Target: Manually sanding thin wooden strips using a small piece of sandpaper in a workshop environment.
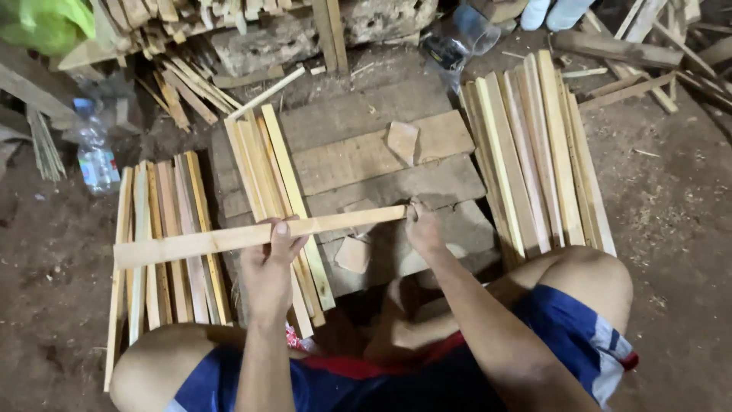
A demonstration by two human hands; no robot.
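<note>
Long wooden slat [259, 235] lies crosswise, left to right above the lap and plank platform [427, 183], left hand [268, 267] with fingers clenched around its middle, right hand [422, 229] pinching its right end, so both already grasp it.

A long, thin, flat slat of pale raw wood [252, 236] lies nearly level across the view, its right end slightly higher. It is held off the ground above the rough grey-brown plank worktop [381, 152], its left end reaching over a bundle of similar slats, its right end over the planks' middle.
</note>
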